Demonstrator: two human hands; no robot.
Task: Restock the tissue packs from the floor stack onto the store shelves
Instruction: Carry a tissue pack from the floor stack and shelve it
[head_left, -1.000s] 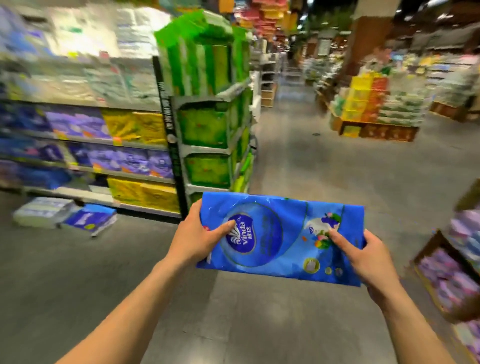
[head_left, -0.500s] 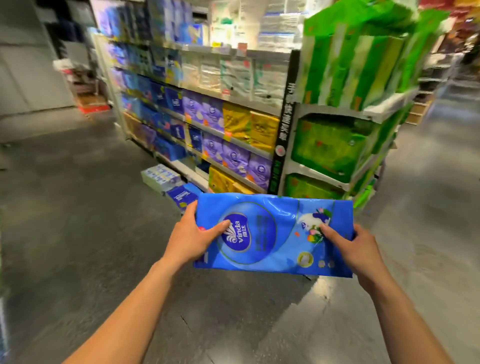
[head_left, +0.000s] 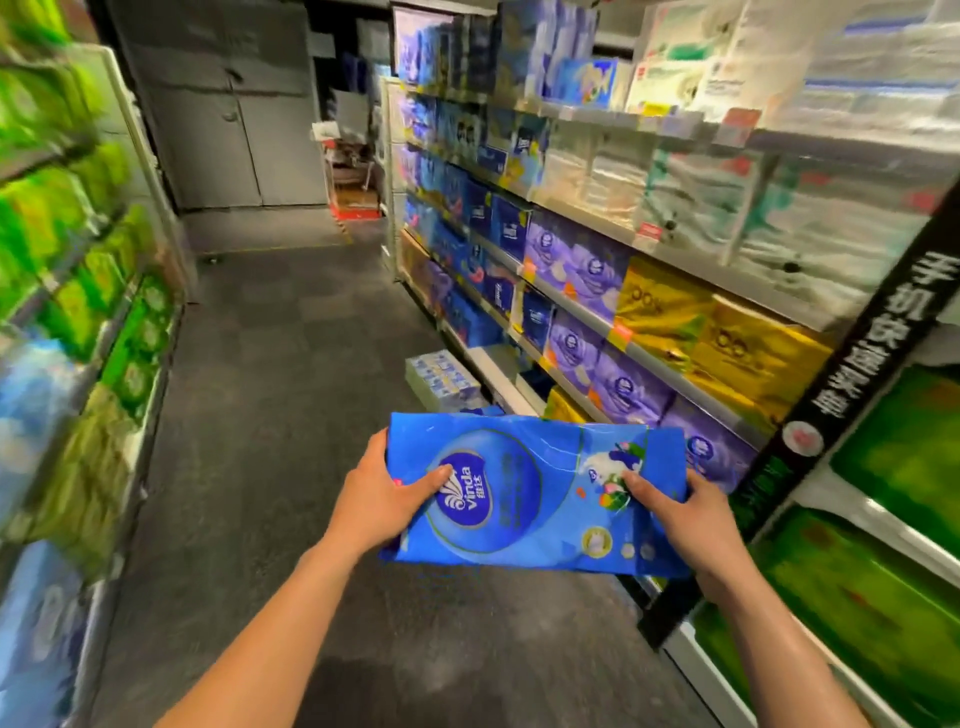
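Note:
I hold a flat blue Vinda tissue pack (head_left: 530, 499) out in front of me at waist height. My left hand (head_left: 379, 499) grips its left end with the thumb on top. My right hand (head_left: 680, 514) grips the right end the same way. On the right runs the store shelving (head_left: 613, 332), packed with blue, purple, yellow and white tissue packs. A small stack of white and blue tissue packs (head_left: 441, 376) lies on the floor at the foot of those shelves, just beyond the pack I hold.
The grey aisle floor (head_left: 291, 374) stretches ahead to a dark wall with doors (head_left: 228, 119). A second shelving unit (head_left: 67, 291) with green and blue packs lines the left. A black end panel (head_left: 831, 415) and green packs (head_left: 893, 519) stand close on my right.
The view has swung left from the open store floor into the aisle between the shelves. Both hands keep the same grip on the blue pack, which has stayed in front of me.

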